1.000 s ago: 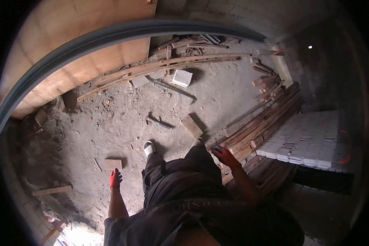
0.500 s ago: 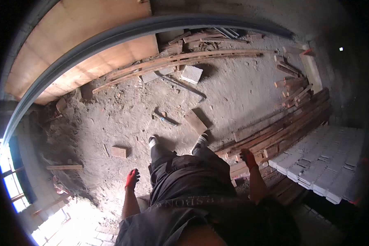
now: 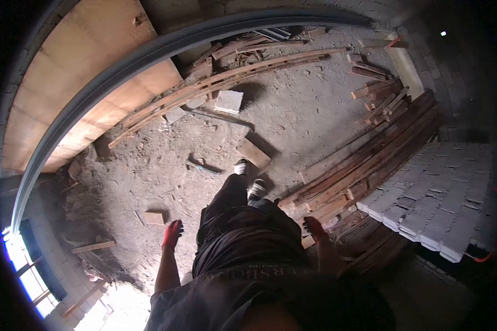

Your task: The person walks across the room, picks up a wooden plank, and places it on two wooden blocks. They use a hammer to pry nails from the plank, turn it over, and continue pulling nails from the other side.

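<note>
My left hand (image 3: pixel 172 234), in a red glove, hangs beside my body on the left. Its fingers are loosely apart with nothing in them. On the other side my right hand (image 3: pixel 314 228), also red-gloved, hangs open and empty near the stacked timber. A hammer (image 3: pixel 202 166) lies on the dusty floor ahead of my feet. To its right, a flat rectangular block (image 3: pixel 253 153) lies close to my front shoe (image 3: pixel 241 167). Near my left hand, but apart from it, is a smaller block (image 3: pixel 154 217).
Long timber beams (image 3: pixel 370 160) lie along the right side, beside a stack of pale blocks (image 3: pixel 425 193). A curved-looking grey bar (image 3: pixel 165 41) crosses in front of a plywood sheet (image 3: pixel 83 71). Farther off are a white block (image 3: pixel 229 101) and a long dark bar (image 3: pixel 221 118).
My feet have stepped, one shoe now ahead beside the flat block. The view has shifted and turned, and my right hand has come down closer to my body. Both hands stay empty.
</note>
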A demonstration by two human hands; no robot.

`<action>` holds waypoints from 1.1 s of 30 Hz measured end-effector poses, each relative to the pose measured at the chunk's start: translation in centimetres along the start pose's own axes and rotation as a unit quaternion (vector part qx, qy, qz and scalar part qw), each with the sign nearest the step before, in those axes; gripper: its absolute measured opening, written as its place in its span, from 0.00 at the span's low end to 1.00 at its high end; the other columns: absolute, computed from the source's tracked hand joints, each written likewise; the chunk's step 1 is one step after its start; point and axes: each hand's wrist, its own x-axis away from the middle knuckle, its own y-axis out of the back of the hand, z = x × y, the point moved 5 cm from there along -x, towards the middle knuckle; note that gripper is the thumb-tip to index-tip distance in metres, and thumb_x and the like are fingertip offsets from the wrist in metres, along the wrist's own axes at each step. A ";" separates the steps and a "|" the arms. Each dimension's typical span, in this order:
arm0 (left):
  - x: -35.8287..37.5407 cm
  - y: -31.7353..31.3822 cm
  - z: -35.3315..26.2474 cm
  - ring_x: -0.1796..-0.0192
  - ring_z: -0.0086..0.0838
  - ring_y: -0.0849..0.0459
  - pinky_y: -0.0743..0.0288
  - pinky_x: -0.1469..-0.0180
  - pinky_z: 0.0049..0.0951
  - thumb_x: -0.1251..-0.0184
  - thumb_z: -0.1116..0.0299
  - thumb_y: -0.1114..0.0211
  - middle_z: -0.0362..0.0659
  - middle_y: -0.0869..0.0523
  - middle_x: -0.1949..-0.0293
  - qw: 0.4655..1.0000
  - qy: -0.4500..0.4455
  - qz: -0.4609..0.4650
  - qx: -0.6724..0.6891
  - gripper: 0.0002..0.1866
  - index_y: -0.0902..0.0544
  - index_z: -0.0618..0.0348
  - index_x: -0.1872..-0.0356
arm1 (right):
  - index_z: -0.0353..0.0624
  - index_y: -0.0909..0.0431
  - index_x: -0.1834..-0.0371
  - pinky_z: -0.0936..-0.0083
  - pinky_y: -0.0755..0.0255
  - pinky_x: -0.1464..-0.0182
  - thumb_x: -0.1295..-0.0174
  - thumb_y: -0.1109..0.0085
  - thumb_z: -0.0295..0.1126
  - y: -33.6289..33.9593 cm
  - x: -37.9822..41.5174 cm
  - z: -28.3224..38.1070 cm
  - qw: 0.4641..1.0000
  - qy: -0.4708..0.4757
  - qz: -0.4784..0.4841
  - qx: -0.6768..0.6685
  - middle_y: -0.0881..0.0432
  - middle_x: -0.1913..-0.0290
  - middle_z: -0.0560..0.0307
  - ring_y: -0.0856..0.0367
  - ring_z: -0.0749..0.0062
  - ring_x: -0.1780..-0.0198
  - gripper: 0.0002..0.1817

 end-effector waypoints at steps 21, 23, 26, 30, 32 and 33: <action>-18.8 -6.1 -23.2 0.58 0.28 0.16 0.25 0.60 0.29 0.32 0.43 0.44 0.44 0.15 0.55 0.994 -0.102 0.018 0.046 0.31 0.24 0.58 0.40 | 0.42 0.25 0.41 0.74 0.26 0.53 0.27 0.49 0.44 -0.6 4.6 24.9 0.984 0.128 -0.001 0.127 0.17 0.54 0.55 0.19 0.73 0.55 0.20; -17.5 -6.2 -23.9 0.58 0.28 0.16 0.25 0.58 0.29 0.32 0.42 0.43 0.45 0.15 0.54 0.990 -0.122 -0.008 0.071 0.32 0.25 0.59 0.39 | 0.43 0.24 0.41 0.75 0.26 0.55 0.28 0.47 0.45 0.6 4.0 23.0 0.978 0.139 0.021 0.154 0.18 0.54 0.56 0.20 0.73 0.55 0.21; -16.1 -6.3 -21.6 0.60 0.26 0.17 0.26 0.61 0.27 0.29 0.45 0.45 0.41 0.15 0.56 0.986 -0.124 -0.026 0.106 0.28 0.23 0.57 0.41 | 0.41 0.25 0.41 0.74 0.24 0.54 0.30 0.45 0.38 3.4 1.6 21.0 0.903 0.218 0.079 0.363 0.18 0.52 0.52 0.19 0.69 0.54 0.19; -12.4 -8.3 -14.4 0.65 0.23 0.19 0.28 0.66 0.26 0.29 0.48 0.44 0.39 0.16 0.62 0.982 -0.073 -0.063 0.164 0.24 0.20 0.55 0.44 | 0.36 0.28 0.38 0.69 0.22 0.55 0.33 0.41 0.35 12.8 -8.3 10.2 0.941 0.049 0.286 -0.175 0.19 0.49 0.50 0.18 0.64 0.54 0.23; -9.2 -10.2 -10.4 0.65 0.24 0.19 0.27 0.65 0.28 0.30 0.48 0.42 0.40 0.15 0.63 0.986 -0.030 -0.093 0.135 0.23 0.18 0.57 0.48 | 0.37 0.29 0.35 0.70 0.21 0.57 0.30 0.45 0.32 13.6 -5.9 16.5 0.991 0.037 0.117 -0.048 0.19 0.49 0.53 0.17 0.68 0.53 0.21; -7.3 -11.1 -8.7 0.64 0.25 0.18 0.26 0.64 0.29 0.31 0.48 0.41 0.41 0.15 0.64 0.987 -0.016 -0.118 0.107 0.24 0.17 0.58 0.50 | 0.38 0.29 0.36 0.71 0.21 0.58 0.29 0.46 0.33 14.7 -7.1 17.3 0.990 0.065 0.123 0.002 0.19 0.48 0.53 0.17 0.68 0.53 0.21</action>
